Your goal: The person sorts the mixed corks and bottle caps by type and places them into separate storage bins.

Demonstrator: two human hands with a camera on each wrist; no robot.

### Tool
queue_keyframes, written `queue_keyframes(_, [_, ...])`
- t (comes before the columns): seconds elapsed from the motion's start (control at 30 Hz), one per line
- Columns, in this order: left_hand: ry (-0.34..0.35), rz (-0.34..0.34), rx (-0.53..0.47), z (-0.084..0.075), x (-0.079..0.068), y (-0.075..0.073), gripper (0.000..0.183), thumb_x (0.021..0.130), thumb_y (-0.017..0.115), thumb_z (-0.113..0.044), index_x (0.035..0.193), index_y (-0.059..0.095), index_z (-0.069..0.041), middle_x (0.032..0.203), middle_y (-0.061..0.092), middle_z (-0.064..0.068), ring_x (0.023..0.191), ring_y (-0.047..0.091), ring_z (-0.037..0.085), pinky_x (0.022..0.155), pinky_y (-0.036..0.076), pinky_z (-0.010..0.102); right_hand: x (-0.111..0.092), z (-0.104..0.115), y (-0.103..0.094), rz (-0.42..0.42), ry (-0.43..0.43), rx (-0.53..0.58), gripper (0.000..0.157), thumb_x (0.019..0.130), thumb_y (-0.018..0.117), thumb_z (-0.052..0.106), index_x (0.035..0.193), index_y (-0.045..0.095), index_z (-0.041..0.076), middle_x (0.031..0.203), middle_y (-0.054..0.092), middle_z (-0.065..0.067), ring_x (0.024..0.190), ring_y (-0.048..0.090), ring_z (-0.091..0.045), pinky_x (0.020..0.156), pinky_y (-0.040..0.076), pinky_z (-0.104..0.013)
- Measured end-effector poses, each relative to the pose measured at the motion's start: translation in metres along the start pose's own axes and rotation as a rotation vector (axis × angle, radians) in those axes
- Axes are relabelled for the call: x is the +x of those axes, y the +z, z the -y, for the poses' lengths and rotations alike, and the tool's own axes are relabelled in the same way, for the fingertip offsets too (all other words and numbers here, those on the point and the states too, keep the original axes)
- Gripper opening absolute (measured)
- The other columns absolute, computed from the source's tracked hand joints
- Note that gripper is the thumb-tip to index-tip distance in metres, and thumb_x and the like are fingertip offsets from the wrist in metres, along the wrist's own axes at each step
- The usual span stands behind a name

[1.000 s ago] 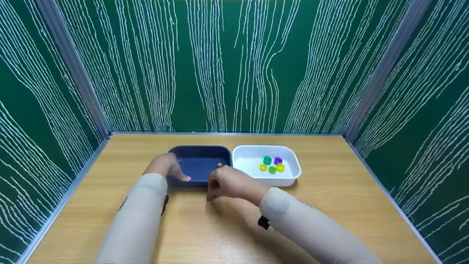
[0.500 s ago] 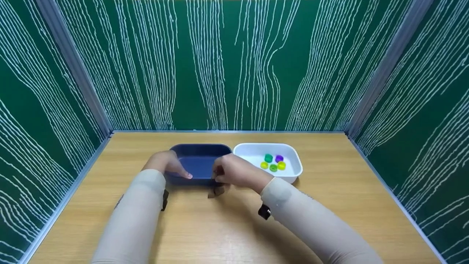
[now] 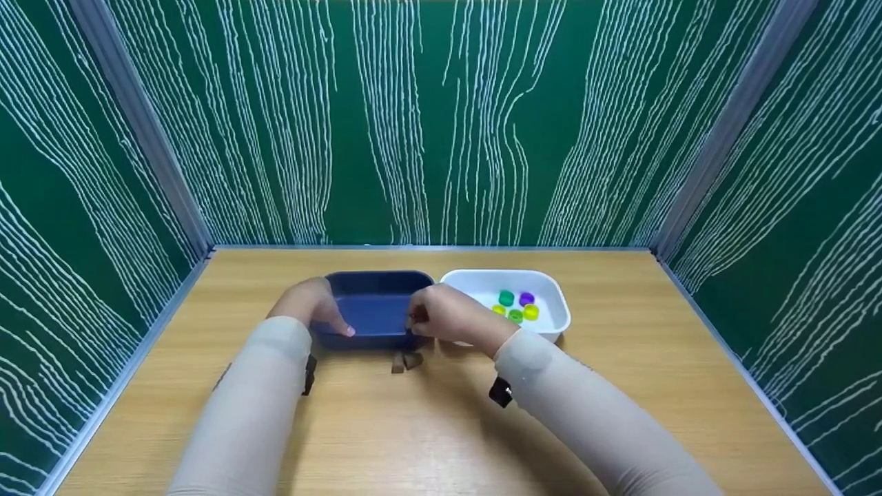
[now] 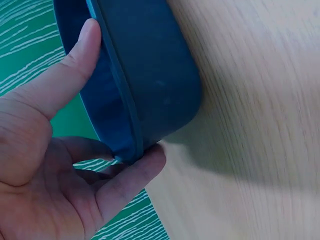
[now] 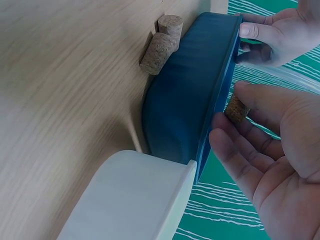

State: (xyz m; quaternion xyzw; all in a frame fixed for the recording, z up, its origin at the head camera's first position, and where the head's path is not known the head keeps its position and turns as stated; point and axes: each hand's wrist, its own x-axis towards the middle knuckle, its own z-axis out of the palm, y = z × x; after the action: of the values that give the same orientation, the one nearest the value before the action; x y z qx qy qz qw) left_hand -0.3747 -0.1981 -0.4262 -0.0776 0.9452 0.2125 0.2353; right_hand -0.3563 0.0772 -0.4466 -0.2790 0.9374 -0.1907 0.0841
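My left hand point(image 3: 310, 306) grips the left end of a dark blue rectangular tub point(image 3: 372, 337). In the left wrist view its thumb lies at the tub's rim, with fingers point(image 4: 132, 175) round the corner. Over the tub's near right rim is my right hand point(image 3: 441, 313). It pinches a small cork point(image 5: 236, 109) between thumb and fingers, seen in the right wrist view and mostly hidden from the head. Two more corks lie on the table against the tub's front, one cork point(image 3: 398, 363) left of the other cork point(image 3: 413, 359).
A white tub point(image 3: 561, 324) stands right beside the blue one, holding several small round pieces: green, yellow and a purple piece point(image 3: 526, 298). The wooden table point(image 3: 386, 434) is enclosed by green walls point(image 3: 455, 138) with white wavy lines.
My right hand has risen from the table in front of the blue tub and moved back and right to its rim. Two corks it covered now show on the table. The left hand has barely moved.
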Motion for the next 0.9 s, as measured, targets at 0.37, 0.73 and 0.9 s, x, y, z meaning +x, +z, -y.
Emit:
queue_keyframes(0.37, [0.02,-0.057,-0.004,0.003,0.001,0.004,0.111,0.086,0.104,-0.036,0.166,0.043,0.012,0.169,0.053,0.031,0.158,0.052,0.048,0.136,0.042,0.062,0.02,0.001,-0.007,-0.062,-0.044,0.003,0.006,0.104,0.081,0.011,0.107,0.087,0.011,0.1,0.083,-0.001,0.086,0.071,-0.014,0.08,0.065,-0.033])
queue_keyframes(0.73, [-0.049,-0.037,-0.038,-0.011,-0.014,0.001,0.108,0.086,0.103,-0.034,0.166,0.044,0.009,0.169,0.053,0.03,0.154,0.054,0.047,0.134,0.045,0.062,0.052,0.0,-0.008,-0.103,0.011,0.033,0.011,0.105,0.08,0.008,0.111,0.089,0.008,0.107,0.086,-0.006,0.086,0.075,-0.017,0.081,0.07,-0.036])
queue_keyframes(0.9, [-0.051,-0.037,-0.004,-0.012,-0.011,0.002,0.106,0.089,0.101,-0.034,0.166,0.045,0.01,0.169,0.053,0.03,0.155,0.054,0.048,0.134,0.045,0.061,0.064,-0.003,0.0,-0.106,0.045,0.03,0.012,0.106,0.08,0.01,0.115,0.087,0.006,0.111,0.086,-0.01,0.095,0.078,-0.022,0.09,0.072,-0.043])
